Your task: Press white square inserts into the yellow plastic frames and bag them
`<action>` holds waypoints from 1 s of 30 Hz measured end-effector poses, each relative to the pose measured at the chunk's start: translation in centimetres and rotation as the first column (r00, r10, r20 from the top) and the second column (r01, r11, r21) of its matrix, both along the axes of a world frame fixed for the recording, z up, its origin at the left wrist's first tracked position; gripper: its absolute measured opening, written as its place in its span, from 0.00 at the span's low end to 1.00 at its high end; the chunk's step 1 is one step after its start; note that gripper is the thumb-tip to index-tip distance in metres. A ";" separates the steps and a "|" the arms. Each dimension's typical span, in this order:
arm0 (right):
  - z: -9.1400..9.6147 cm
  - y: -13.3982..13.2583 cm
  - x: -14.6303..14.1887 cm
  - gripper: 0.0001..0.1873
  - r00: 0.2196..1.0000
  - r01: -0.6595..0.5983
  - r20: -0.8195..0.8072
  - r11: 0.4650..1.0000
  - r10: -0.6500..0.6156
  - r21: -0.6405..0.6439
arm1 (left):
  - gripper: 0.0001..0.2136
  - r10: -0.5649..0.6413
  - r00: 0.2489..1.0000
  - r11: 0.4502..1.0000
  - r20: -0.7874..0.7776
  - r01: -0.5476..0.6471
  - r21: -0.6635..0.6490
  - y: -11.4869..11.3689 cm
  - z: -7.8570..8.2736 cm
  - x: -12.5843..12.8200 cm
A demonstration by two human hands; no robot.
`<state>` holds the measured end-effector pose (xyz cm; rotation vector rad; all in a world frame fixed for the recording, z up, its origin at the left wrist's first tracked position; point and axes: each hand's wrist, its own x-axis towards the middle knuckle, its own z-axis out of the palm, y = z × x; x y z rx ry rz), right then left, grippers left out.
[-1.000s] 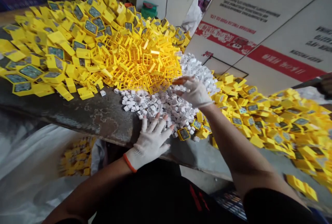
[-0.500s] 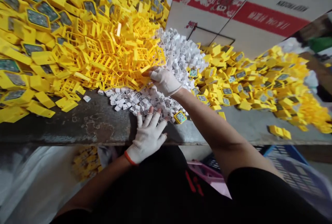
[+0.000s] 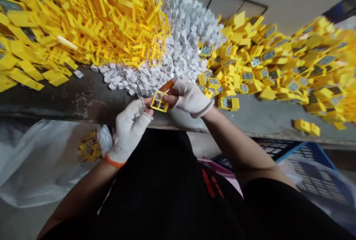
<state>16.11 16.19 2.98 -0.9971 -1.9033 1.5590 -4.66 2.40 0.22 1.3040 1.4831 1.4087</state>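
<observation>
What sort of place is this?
Likely a workshop or small factory: loose yellow frames and small white pieces lie heaped on a worn workbench, and a blue crate sits lower down.

A head-worn camera looks down (edges seemingly blurred) at the table (image 3: 254, 117).

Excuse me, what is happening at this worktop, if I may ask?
A person in white fingertip-less gloves has a small yellow plastic window-like frame in the right hand, with the left hand's fingertips at its left edge; whether they grip it is hard to tell. The frame is above the near part of a worn grey worktop. Beyond are a heap of small white pieces, similar yellow frames to the left, and yellow blocks with greyish panels to the right.
</observation>
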 end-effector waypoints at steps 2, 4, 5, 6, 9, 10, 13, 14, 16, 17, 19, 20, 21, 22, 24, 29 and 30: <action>-1.4 -3.9 1.9 0.27 0.999 0.000 0.045 1.000 0.001 -0.020 | 0.19 -0.054 0.979 0.978 0.197 0.091 -0.186 -1.6 0.6 1.1; -2.9 -7.4 3.4 0.23 0.997 -0.013 0.071 0.999 0.016 -0.041 | 0.20 -0.079 0.934 0.913 0.349 0.208 -0.350 -3.1 0.4 2.0; -3.7 -8.9 4.1 0.21 0.996 -0.035 0.084 0.998 0.038 -0.043 | 0.20 -0.086 0.909 0.863 0.408 0.272 -0.425 -3.8 0.1 2.4; -4.4 -10.2 4.6 0.20 0.993 -0.058 0.099 0.998 0.061 -0.031 | 0.22 -0.090 0.887 0.811 0.453 0.329 -0.483 -4.4 -0.2 2.7; -5.6 -12.6 5.8 0.18 0.982 -0.139 0.136 0.990 0.134 0.028 | 0.23 -0.108 0.845 0.715 0.524 0.432 -0.550 -5.5 -1.0 3.1; -5.7 -12.6 6.2 0.17 0.978 -0.160 0.142 0.986 0.151 0.054 | 0.23 -0.121 0.835 0.711 0.538 0.451 -0.540 -5.7 -1.1 3.2; -5.4 -10.7 7.7 0.13 0.976 -0.160 0.179 0.967 0.125 0.197 | 0.21 -0.128 0.778 0.742 0.614 0.486 -0.462 -5.8 -1.1 3.4; -5.2 -9.4 8.2 0.14 0.976 -0.126 0.206 0.955 0.070 0.270 | 0.20 -0.109 0.747 0.754 0.656 0.492 -0.435 -5.7 -1.1 3.5; -5.2 -6.3 8.8 0.18 0.945 -0.039 0.307 0.892 -0.113 0.450 | 0.20 -0.040 0.669 0.770 0.742 0.494 -0.404 -5.3 -1.0 3.7; -5.3 -4.8 9.0 0.20 0.906 -0.026 0.369 0.845 -0.206 0.534 | 0.20 -0.006 0.632 0.773 0.775 0.495 -0.397 -5.1 -1.0 3.8; -5.9 -2.3 9.0 0.20 0.811 -0.096 0.485 0.742 -0.328 0.664 | 0.20 0.053 0.585 0.790 0.809 0.471 -0.392 -4.6 -1.0 4.0; -6.2 -1.5 8.9 0.19 0.774 -0.141 0.523 0.709 -0.356 0.691 | 0.21 0.073 0.576 0.807 0.814 0.445 -0.387 -4.3 -1.0 4.0; -6.6 -1.1 8.9 0.17 0.754 -0.164 0.544 0.697 -0.368 0.698 | 0.21 0.088 0.574 0.824 0.814 0.418 -0.383 -4.1 -1.1 4.0; -6.8 -0.9 8.8 0.16 0.744 -0.162 0.548 0.692 -0.383 0.704 | 0.20 0.099 0.577 0.838 0.810 0.391 -0.381 -3.9 -1.1 4.0; -7.1 -1.2 8.5 0.15 0.731 -0.124 0.529 0.679 -0.431 0.724 | 0.20 0.116 0.590 0.854 0.799 0.352 -0.384 -3.6 -1.1 4.0; -7.7 -2.0 7.0 0.18 0.781 -0.220 0.539 0.670 -0.314 0.709 | 0.18 0.138 0.578 0.856 0.805 0.339 -0.390 -2.8 -1.2 4.2; -7.8 -1.9 6.7 0.18 0.789 -0.244 0.547 0.676 -0.279 0.695 | 0.18 0.141 0.561 0.855 0.816 0.347 -0.387 -2.7 -1.2 4.3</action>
